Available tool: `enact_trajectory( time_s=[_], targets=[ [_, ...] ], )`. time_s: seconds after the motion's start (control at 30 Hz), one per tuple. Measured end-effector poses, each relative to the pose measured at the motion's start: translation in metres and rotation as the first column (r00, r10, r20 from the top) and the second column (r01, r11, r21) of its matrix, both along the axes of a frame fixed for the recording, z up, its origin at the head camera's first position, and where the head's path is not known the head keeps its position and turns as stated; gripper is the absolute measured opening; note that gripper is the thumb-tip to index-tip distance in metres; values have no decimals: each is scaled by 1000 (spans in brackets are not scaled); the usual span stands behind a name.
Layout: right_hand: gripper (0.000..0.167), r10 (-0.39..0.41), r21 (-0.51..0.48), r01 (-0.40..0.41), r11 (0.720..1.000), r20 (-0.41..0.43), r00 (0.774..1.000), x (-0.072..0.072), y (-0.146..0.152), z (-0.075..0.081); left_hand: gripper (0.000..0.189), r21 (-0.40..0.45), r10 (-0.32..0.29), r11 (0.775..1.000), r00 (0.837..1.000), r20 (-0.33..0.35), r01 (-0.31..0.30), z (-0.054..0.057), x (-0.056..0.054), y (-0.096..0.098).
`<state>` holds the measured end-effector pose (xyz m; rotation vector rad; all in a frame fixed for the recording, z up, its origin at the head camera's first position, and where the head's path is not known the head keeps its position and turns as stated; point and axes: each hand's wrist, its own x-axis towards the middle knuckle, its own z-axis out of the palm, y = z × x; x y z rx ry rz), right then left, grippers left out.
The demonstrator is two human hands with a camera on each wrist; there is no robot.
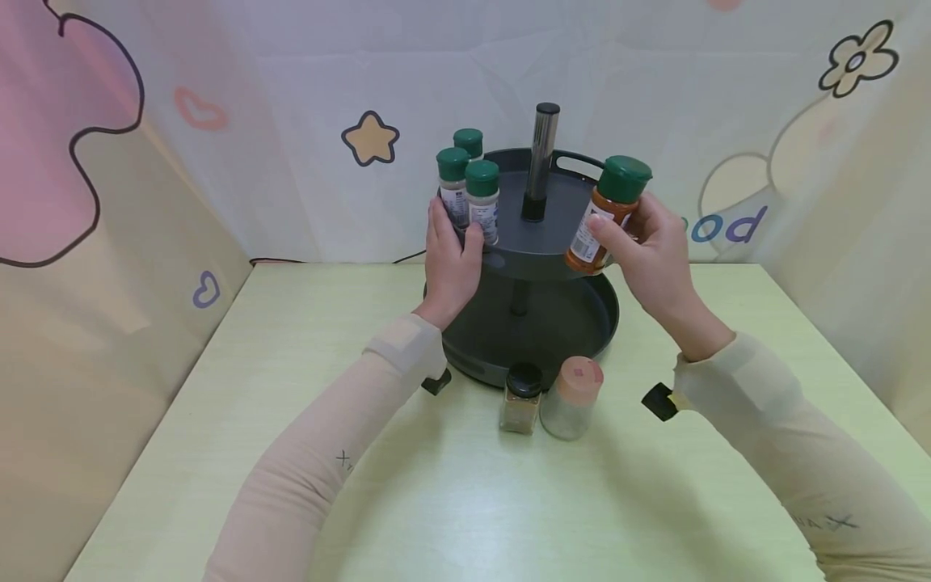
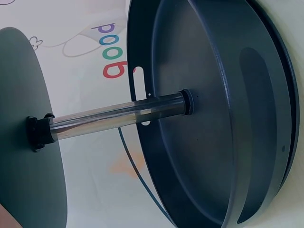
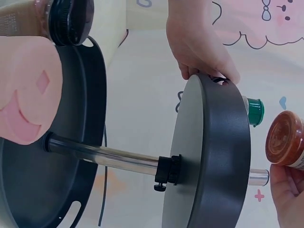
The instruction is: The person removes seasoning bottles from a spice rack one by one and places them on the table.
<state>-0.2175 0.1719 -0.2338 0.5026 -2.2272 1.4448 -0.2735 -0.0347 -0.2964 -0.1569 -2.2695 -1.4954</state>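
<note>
A black two-tier turntable rack stands on the table, with an upper tray (image 1: 549,230) above a lower tray (image 1: 524,339). My left hand (image 1: 452,263) grips the upper tray's left rim, thumb and fingers on either side of it. Just behind that hand, several green-capped spice jars (image 1: 483,202) stand upright on the upper tray. In my right hand (image 1: 658,263) is a tilted green-capped spice jar (image 1: 604,222) with orange-red contents, held between thumb and fingers at the tray's right front rim. The right wrist view shows this jar's base (image 3: 285,137) apart from the rack.
In front of the lower tray stand a small black-capped jar (image 1: 520,404) and a clear jar with a pink lid (image 1: 573,404). A metal pole (image 1: 541,158) rises through the upper tray. Behind the table (image 1: 291,364) hangs a printed curtain (image 1: 305,97). A thin cable (image 2: 140,173) runs behind the rack.
</note>
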Motion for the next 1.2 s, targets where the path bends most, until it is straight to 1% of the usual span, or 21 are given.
enact_trajectory(
  time_s=[0.43,0.63,0.93,1.07,1.2],
  targets=[
    [35,6,30,-5,1000,-16,1000,9,9,-6,66,-3,4,1000,1000,5,-4,-1,0,0],
    [35,0,51,-1,999,11,1000,14,14,-8,66,0,3,1000,1000,3,-3,0,0,0],
    [30,20,43,-22,999,35,999,19,22,-13,66,1,-2,1000,1000,-4,2,0,0,0],
    [27,20,58,-23,998,49,999,21,26,-14,67,-2,3,1000,1000,3,-3,0,0,0],
    [28,26,72,-31,997,70,997,23,29,-16,67,0,4,1000,1000,4,-4,-1,0,0]
  ],
)
